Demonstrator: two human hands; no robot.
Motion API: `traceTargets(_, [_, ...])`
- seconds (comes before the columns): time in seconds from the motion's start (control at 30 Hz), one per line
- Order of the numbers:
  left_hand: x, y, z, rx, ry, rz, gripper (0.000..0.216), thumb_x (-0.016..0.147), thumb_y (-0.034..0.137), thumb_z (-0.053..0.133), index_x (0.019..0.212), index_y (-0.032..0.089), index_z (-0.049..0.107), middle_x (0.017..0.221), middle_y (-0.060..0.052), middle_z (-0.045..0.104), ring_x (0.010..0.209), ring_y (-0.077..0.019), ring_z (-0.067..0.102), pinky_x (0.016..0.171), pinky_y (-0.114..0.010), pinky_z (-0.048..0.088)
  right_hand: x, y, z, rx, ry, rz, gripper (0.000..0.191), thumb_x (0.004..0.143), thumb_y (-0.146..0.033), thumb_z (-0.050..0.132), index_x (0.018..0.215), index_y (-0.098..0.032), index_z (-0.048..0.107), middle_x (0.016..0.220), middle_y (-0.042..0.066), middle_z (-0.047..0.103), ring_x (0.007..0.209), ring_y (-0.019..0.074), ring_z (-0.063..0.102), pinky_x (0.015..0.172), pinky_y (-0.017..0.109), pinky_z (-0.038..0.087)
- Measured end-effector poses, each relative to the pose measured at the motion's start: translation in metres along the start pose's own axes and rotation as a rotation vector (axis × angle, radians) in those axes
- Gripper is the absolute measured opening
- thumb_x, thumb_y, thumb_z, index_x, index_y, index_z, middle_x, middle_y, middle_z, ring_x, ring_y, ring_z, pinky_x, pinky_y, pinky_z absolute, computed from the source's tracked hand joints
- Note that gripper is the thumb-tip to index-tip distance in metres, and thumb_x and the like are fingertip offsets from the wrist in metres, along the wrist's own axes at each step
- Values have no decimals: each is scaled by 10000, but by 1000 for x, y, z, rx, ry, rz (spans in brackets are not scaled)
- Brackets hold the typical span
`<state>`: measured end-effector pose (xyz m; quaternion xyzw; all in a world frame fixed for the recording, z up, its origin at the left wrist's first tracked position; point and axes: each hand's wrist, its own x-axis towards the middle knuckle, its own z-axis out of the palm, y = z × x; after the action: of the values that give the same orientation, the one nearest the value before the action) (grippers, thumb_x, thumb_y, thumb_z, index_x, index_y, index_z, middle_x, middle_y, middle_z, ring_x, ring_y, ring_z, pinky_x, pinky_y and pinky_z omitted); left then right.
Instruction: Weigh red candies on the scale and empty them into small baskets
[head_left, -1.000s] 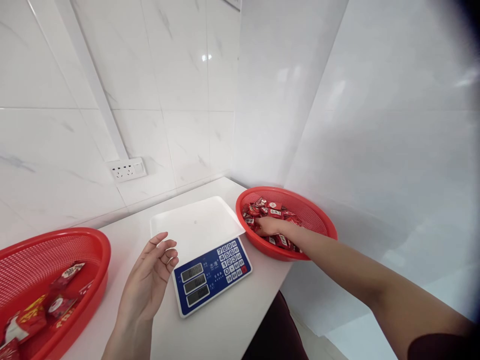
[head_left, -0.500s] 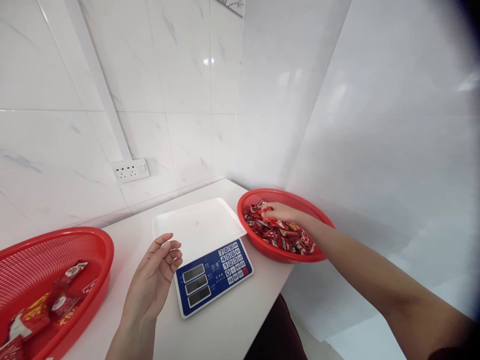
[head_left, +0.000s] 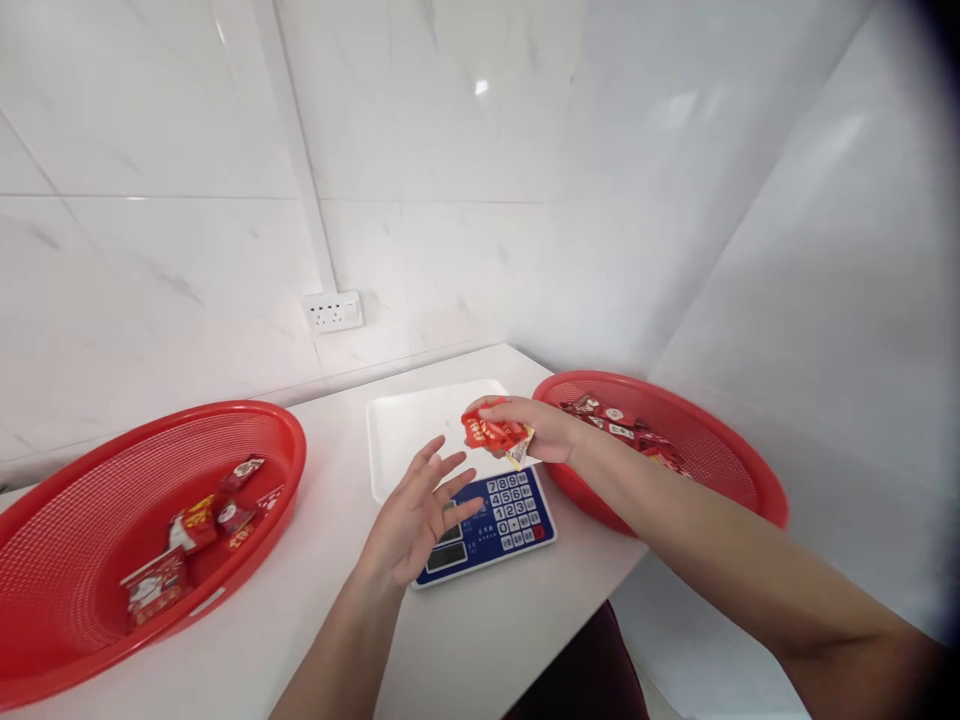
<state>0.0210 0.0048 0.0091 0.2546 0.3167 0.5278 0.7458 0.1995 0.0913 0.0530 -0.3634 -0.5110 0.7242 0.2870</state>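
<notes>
My right hand (head_left: 536, 425) is closed around a red snack packet (head_left: 495, 432) with pale lettering and a white-yellow corner, held above the scale's white weighing tray (head_left: 405, 430). Whether it is one packet or more I cannot tell. My left hand (head_left: 424, 510) has its fingers spread and holds nothing; it hovers over the left part of the digital scale (head_left: 487, 530), covering some of its displays. To the right, partly behind my right forearm, a red plastic basket (head_left: 720, 450) contains many small red packets (head_left: 622, 425).
A larger red basket (head_left: 67, 470) stands on the left of the white table (head_left: 330, 600), with several red packets (head_left: 195, 525) in it. Behind is a tiled wall with a socket (head_left: 334, 312). A pale panel (head_left: 817, 330) bounds the right side.
My right hand has come out of the right basket with a red packet and moved left over the tray. My left hand has spread its fingers. The view has shifted left.
</notes>
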Motion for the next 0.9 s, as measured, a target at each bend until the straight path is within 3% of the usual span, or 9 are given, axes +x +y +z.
traceTargets(0.1, [3,-1,-2,-9,-28,14,403,833,313,618,1226,270,544,1229,-111,595,1024,-252,637,776,-343,566,14,5,23,-138,-122,34,155,711,-228,670,853,-170,652,744,11,653,661,98,599,591,188,480])
traceTargets(0.17, [6,-1,-4,-26,18,64,344,826,216,624,1168,235,589,1137,-95,647,925,-208,675,746,-269,561,22,7,31,-224,-154,43,134,709,-228,674,832,-179,660,747,9,655,682,102,600,608,193,480])
traceTargets(0.3, [14,-2,-9,-131,145,152,184,812,113,612,982,180,632,1008,-62,676,844,-149,683,740,-224,555,34,7,38,-324,-139,17,94,730,-239,653,810,-193,667,701,2,638,635,95,574,573,195,463])
traceTargets(0.47, [17,-2,-12,-196,214,208,101,809,64,590,845,157,581,881,-43,668,802,-126,675,761,-239,552,43,6,44,-334,-61,-35,65,720,-223,646,765,-179,630,678,-6,617,603,85,555,541,188,446])
traceTargets(0.63, [16,3,-18,-244,293,317,127,812,57,572,827,180,543,750,-10,643,746,-107,659,788,-274,548,60,9,30,-427,97,-71,148,747,-299,646,798,-178,579,643,-2,628,522,74,494,472,183,390])
traceTargets(0.9, [8,27,-26,-286,341,434,126,798,50,573,822,173,566,783,-14,639,768,-108,659,764,-243,554,83,23,-9,-577,238,50,353,742,-544,625,816,-201,588,609,4,597,435,81,415,377,210,254])
